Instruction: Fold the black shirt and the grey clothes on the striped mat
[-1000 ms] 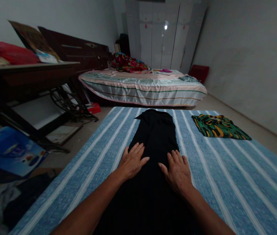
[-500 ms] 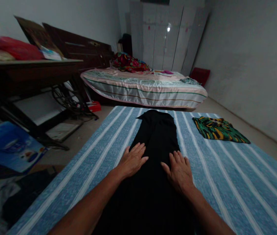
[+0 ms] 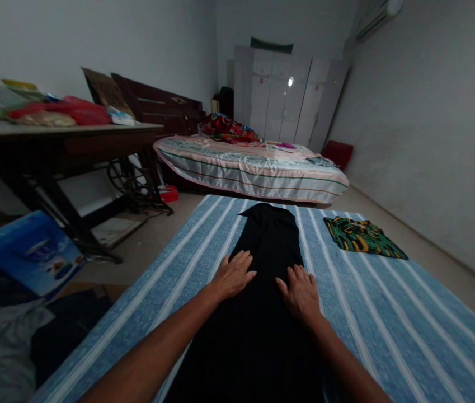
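A long black garment (image 3: 262, 324) lies lengthwise on a blue-and-white striped cloth (image 3: 174, 268) that covers the surface in front of me. Its far end is slightly rumpled, with a pointed corner sticking out to the left. My left hand (image 3: 234, 274) rests flat on the garment's left edge, fingers stretched forward. On the right edge lies my right hand (image 3: 300, 292), palm down, thumb spread toward the middle. Neither hand grips the fabric. A folded green, yellow and black patterned cloth (image 3: 365, 237) sits at the far right of the striped surface.
Beyond stands a bed (image 3: 254, 173) with a bunched red floral blanket (image 3: 231, 129). At left are a treadle sewing table (image 3: 73, 134), a blue printed box (image 3: 31, 254) and clothes (image 3: 6, 347) piled low. A grey wardrobe (image 3: 279, 95) stands at the back.
The camera view has tilted up, showing more upper wall and an air conditioner. Both hands stay flat on the black garment, with little visible shift along it.
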`<action>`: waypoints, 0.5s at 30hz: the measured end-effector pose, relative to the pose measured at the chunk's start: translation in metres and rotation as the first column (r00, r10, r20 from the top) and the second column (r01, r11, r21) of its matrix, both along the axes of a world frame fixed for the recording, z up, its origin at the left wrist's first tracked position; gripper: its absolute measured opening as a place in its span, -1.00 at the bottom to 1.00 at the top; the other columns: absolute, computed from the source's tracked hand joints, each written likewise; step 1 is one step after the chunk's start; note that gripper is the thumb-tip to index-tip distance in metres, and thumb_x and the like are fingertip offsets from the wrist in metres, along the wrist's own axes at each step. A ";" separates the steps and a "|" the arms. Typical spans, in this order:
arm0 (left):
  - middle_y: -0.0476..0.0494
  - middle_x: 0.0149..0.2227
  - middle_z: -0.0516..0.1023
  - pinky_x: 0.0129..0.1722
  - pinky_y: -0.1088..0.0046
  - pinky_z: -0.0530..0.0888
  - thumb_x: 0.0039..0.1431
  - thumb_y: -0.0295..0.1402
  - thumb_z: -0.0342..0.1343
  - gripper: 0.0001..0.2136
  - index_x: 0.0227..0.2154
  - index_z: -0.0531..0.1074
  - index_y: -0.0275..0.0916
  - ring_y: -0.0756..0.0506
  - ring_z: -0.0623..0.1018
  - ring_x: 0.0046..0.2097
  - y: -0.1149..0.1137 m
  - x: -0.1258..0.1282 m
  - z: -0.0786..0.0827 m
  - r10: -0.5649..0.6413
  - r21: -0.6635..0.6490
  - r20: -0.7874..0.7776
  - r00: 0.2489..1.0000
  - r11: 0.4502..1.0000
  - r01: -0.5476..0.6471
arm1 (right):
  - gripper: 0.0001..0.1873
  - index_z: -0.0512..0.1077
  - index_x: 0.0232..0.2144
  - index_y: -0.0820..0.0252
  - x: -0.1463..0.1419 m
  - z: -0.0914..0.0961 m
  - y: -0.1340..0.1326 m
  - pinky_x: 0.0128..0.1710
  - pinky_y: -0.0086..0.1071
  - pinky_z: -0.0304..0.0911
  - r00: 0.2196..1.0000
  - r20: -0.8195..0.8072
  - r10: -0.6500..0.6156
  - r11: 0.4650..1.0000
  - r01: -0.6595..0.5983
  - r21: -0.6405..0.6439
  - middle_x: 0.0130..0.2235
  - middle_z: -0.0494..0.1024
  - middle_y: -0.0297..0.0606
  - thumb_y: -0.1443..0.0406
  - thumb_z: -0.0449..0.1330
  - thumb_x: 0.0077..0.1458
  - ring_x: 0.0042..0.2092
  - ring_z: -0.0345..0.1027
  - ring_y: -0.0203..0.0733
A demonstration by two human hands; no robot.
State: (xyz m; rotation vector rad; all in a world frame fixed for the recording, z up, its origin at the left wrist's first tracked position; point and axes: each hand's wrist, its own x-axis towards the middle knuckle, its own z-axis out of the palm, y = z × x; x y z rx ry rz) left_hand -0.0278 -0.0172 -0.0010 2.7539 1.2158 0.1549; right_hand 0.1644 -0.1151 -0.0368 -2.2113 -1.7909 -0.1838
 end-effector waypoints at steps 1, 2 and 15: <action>-0.30 0.27 0.12 0.20 -0.05 0.08 0.26 -0.23 -0.09 -0.54 0.18 0.19 -0.27 -0.24 0.10 0.30 -0.005 -0.001 0.003 -0.002 0.021 0.016 1.000 1.000 0.001 | -0.45 0.34 0.07 0.37 0.000 0.002 -0.003 0.14 0.00 -0.03 1.000 -0.003 0.008 1.000 -0.008 0.022 0.14 0.32 0.09 0.05 -0.04 0.24 0.20 0.10 0.15; -0.30 0.27 0.13 0.20 -0.04 0.09 0.25 -0.26 -0.07 -0.55 0.17 0.19 -0.27 -0.24 0.10 0.30 -0.012 -0.003 0.006 -0.011 0.040 0.034 0.999 0.999 0.010 | -0.47 0.35 0.06 0.37 -0.001 0.003 -0.007 0.14 0.00 -0.03 1.000 -0.007 0.021 0.998 -0.021 0.051 0.14 0.32 0.09 0.08 -0.02 0.24 0.20 0.11 0.14; -0.27 0.29 0.09 0.21 -0.05 0.06 0.29 -0.19 -0.13 -0.54 0.20 0.16 -0.25 -0.21 0.06 0.31 -0.088 -0.030 0.010 -0.108 -0.080 -0.050 0.993 0.991 0.103 | -0.52 0.36 0.06 0.34 -0.038 0.021 -0.101 0.15 -0.02 0.07 0.955 -0.067 0.289 0.957 -0.288 0.019 0.14 0.33 0.05 0.14 0.08 0.18 0.19 0.14 0.10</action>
